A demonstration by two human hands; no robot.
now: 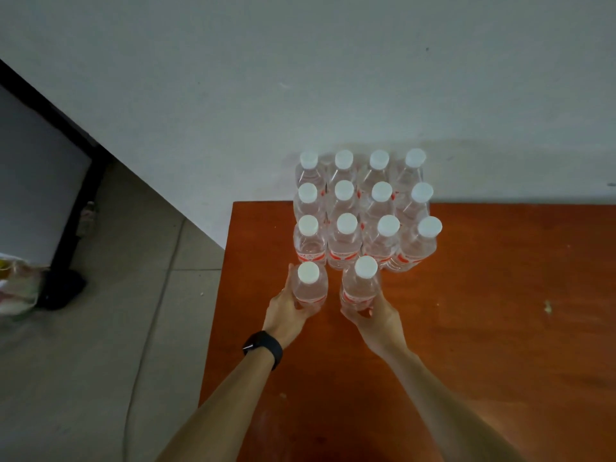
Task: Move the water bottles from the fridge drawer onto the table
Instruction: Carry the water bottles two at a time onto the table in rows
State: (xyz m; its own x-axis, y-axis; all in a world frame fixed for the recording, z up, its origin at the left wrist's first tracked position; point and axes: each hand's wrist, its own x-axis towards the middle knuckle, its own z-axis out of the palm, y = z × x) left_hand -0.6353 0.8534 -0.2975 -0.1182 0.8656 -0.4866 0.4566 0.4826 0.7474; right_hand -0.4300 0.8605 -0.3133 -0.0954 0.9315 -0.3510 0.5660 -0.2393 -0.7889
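Now left grip (286,311) and right grip (373,320) each clasp a clear white-capped plastic water bottle (310,290) at six o'clock of the bottle block (346,235) on the orange wooden desk (500,295); a bump could topple neighbours.

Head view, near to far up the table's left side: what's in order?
Black wristband → left hand, right hand → left held bottle, right held bottle → three rows of four standing bottles → wall.
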